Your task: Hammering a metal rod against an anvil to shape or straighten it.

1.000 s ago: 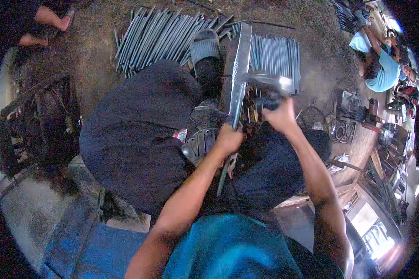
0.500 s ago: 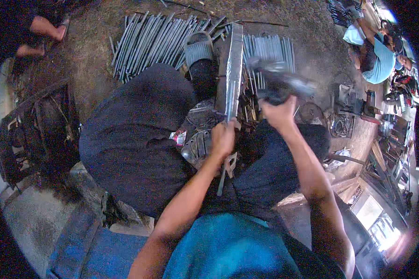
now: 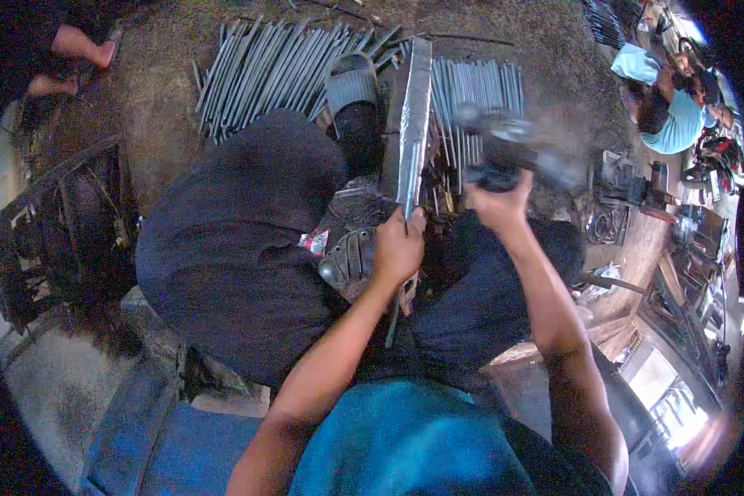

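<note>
My left hand [image 3: 398, 248] is closed around a thin metal rod [image 3: 393, 329], whose lower end sticks out toward my lap. Beyond my fingers the rod's far part rests along a long, shiny metal bar [image 3: 417, 99] that runs away from me between my knees. To the right of the bar, my right hand [image 3: 502, 205] grips a dark, bulky tool [image 3: 504, 155] with metallic parts. Motion smears this tool, so I cannot make out its kind. It is held apart from the bar, above the right-hand rods.
Metal rods [image 3: 260, 78] lie in a wide row at the far left, with another row of rods [image 3: 479, 87] beyond the tool. My sandalled foot [image 3: 352, 87] is beside the bar. A person in light blue [image 3: 676, 116] sits far right. Another person's foot [image 3: 91, 48] shows far left.
The tool in my right hand has swung slightly to the right and stays blurred. My left hand keeps its hold on the rod in nearly the same place.
</note>
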{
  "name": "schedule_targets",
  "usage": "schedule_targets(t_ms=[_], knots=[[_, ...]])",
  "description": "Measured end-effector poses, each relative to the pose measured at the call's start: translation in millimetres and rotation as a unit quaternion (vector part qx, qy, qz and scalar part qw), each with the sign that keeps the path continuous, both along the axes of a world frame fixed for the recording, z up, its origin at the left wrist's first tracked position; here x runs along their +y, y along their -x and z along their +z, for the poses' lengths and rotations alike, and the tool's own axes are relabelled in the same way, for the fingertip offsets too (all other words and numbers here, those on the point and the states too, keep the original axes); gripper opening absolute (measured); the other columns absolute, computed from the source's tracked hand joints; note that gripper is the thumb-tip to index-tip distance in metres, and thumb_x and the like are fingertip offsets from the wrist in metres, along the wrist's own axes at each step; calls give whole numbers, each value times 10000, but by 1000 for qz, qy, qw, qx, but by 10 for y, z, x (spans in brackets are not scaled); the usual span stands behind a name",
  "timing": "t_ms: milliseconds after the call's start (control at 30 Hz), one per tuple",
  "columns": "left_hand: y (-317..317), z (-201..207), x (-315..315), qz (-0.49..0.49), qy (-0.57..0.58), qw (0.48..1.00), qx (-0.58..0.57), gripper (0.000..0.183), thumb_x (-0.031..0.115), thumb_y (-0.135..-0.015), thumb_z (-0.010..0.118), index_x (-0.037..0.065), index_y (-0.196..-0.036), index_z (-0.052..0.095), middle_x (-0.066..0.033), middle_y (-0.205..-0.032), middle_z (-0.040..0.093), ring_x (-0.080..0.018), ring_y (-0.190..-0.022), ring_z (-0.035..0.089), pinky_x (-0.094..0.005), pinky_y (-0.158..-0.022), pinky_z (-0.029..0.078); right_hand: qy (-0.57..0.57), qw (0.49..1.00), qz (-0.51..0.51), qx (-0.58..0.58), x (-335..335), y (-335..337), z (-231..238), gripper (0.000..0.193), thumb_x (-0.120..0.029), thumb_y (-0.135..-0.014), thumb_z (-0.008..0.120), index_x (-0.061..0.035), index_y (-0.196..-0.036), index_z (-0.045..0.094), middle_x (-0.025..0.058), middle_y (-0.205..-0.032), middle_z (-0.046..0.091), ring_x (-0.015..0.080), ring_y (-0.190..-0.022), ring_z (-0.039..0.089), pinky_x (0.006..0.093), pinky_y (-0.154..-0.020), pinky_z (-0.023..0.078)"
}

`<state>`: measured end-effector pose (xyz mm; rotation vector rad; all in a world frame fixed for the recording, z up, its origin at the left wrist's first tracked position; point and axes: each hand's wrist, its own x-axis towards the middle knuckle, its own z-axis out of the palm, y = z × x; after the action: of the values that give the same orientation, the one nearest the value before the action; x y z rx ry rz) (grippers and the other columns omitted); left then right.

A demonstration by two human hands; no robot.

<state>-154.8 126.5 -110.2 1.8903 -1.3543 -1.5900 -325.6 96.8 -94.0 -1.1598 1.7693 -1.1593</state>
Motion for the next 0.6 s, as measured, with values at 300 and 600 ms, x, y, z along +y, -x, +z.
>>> schedule_targets(t_ms=[300, 600], knots=[[-44, -247, 113, 8, 74, 997, -11, 313, 284, -940, 538, -24, -955, 589, -229, -754, 636, -368, -679, 632, -446, -632, 463, -23, 989, -27, 144, -503, -148, 844, 526, -196, -650, 792, 72, -1038, 560, 107, -965, 673, 160, -801, 629, 341, -781, 505], [104, 14, 55, -53, -23, 994, -95, 249, 229, -922, 513, -8, -990, 549, -302, -848, 629, -497, -842, 602, -576, -747, 459, -260, 857, 159, 415, -460, 93, -59, 427, -157, -656, 656, 38, -1033, 609, 261, -901, 662, 408, -871, 645, 467, -793, 512]])
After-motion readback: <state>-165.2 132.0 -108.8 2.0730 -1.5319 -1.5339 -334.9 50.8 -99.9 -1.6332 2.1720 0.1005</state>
